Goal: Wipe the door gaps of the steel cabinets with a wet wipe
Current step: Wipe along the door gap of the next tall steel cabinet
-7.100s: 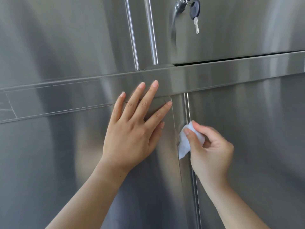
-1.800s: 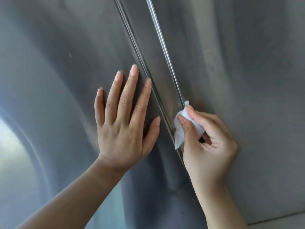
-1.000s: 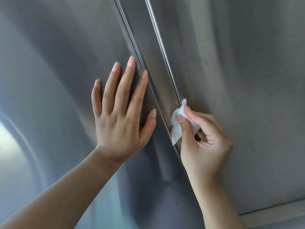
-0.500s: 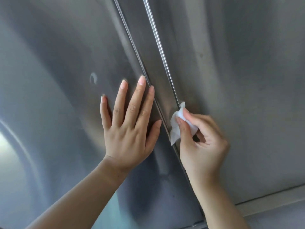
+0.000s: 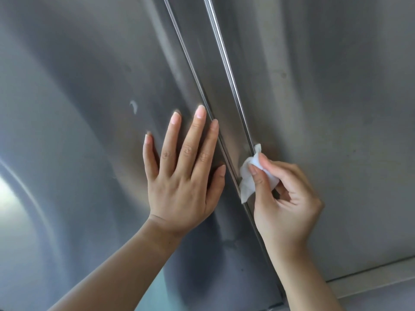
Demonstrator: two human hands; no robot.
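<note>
**Steel cabinet gap: wiping in hand, lower stretch left**

White wet wipe point(image 5: 247, 178) is pinched between thumb and forefinger of the right hand point(image 5: 285, 203) and is pressed into the door gap point(image 5: 226, 63), at about 3 o'clock from the left hand point(image 5: 184, 176). The left hand is laid flat, fingers straight and slightly spread, on the left door point(image 5: 89, 97). The step in hand is judged to be a pass along this gap. The stretch toward 5 o'clock, down to the ledge point(image 5: 370, 279), is taken as not yet done. Next, the wipe should be drawn along the seam under steady pressure and kept tucked into the groove.
</note>
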